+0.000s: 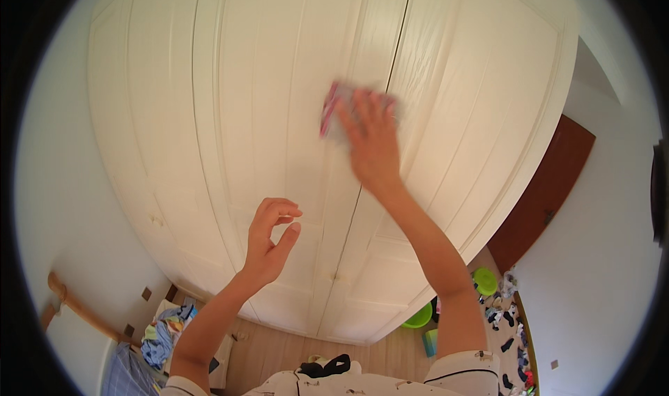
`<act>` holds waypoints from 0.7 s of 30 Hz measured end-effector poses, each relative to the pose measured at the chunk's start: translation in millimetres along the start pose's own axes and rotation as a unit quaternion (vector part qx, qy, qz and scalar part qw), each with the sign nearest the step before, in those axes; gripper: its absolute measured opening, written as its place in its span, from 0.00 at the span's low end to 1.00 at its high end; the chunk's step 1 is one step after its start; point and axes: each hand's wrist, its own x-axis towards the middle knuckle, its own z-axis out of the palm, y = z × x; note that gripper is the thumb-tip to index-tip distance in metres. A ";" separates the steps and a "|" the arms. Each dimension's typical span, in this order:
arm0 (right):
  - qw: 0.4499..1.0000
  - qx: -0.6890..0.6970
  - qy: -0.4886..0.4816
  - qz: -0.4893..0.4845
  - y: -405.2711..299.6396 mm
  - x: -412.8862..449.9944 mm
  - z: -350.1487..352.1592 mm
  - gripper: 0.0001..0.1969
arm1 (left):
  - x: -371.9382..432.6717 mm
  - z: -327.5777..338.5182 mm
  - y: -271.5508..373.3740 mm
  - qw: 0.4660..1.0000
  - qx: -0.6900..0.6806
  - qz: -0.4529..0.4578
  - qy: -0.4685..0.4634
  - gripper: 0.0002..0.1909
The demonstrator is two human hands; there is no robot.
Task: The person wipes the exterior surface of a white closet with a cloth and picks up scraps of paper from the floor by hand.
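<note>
My right hand [373, 150] lies spread over a grey cloth with pink edges [334, 111], pressed to the front of a white panelled wardrobe [272, 108]. Cloth and fingers are blurred, beside the dark gap between two doors. Lower and to the left, my left hand [274, 239] is raised before the wardrobe with its fingers curled and apart from the thumb, holding nothing. Whether it touches the door cannot be told. Small knobs show low on the doors, one at the left [156, 220].
At the lower left, crumpled clothes [162, 336] lie on a white surface beside a wooden bed frame [86, 312]. Lower right, a green basin [418, 316], a green lidded bin [485, 281] and scattered shoes [507, 345] stand on the floor, near a brown door [543, 192].
</note>
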 end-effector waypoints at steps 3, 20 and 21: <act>0.967 0.026 -0.219 -0.130 -23.6 -59.9 17.7 0.34 | -0.6 -18.0 -10.2 0.999 0.014 0.010 0.029 0.09; 0.967 -0.111 0.219 -0.066 135.9 295.0 -26.5 0.24 | 150.3 -25.9 -52.4 0.921 0.285 0.251 0.091 0.22; 0.967 -0.117 0.217 -0.068 133.5 292.4 -20.5 0.24 | 157.1 -28.4 -56.1 0.922 0.279 0.253 0.092 0.22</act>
